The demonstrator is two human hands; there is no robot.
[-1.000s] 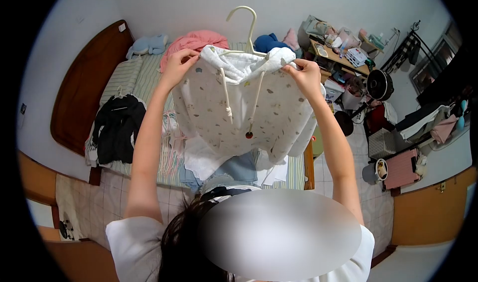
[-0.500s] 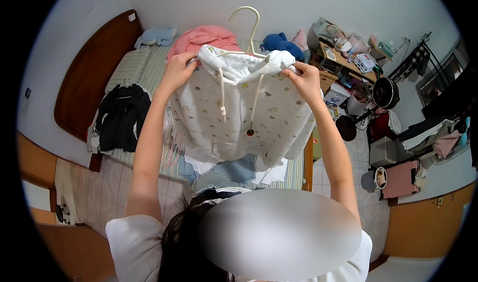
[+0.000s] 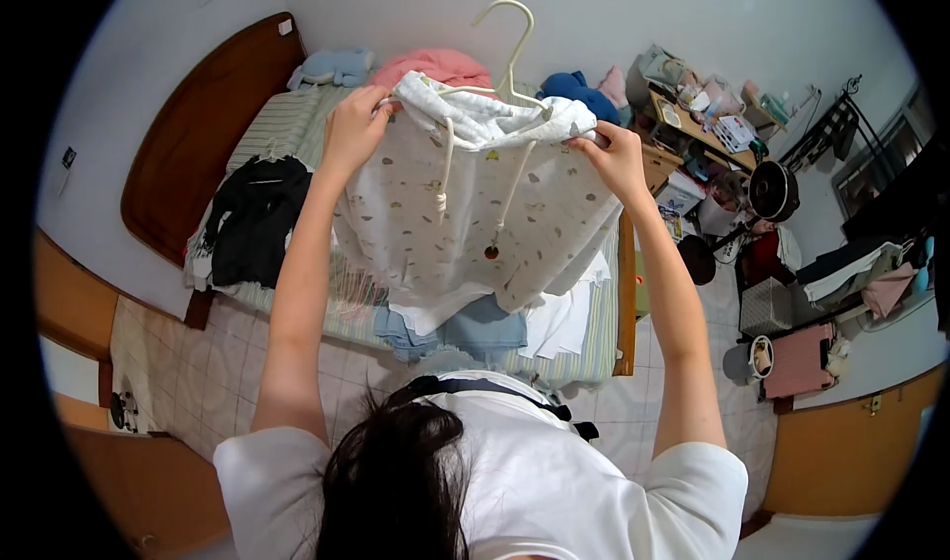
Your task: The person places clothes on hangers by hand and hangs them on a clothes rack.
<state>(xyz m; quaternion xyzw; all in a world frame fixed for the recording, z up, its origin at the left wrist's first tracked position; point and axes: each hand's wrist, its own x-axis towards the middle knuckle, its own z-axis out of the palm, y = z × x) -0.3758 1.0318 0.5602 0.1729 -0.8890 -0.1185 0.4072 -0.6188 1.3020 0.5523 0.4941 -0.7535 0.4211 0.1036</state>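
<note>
A white garment (image 3: pixel 426 184) with a small leafy print hangs spread out in front of me, over the bed. Two cords dangle from its folded collar, one with a dark round piece at its end. A cream hanger (image 3: pixel 518 46) sits inside the neck, its hook standing up above the collar. My left hand (image 3: pixel 358 130) is closed on the garment's left top edge. On the opposite edge, my right hand (image 3: pixel 612 159) pinches the cloth between thumb and fingers. The lower part of the garment hangs free, above folded blue cloth (image 3: pixel 485 327) on the bed.
Dark clothes (image 3: pixel 259 219) on a hanger lie at the bed's left side, near the wooden headboard (image 3: pixel 198 125). Behind the garment is a pink blanket (image 3: pixel 435 65). White clothes (image 3: pixel 559 323) lie by the bed's right edge. A fan (image 3: pixel 772 190) and a cluttered desk (image 3: pixel 683 120) stand right.
My view has shifted a little, so the bed and room sit slightly farther right. The garment has tilted somewhat, its hem showing higher. Both hands keep their hold on the collar edges.
</note>
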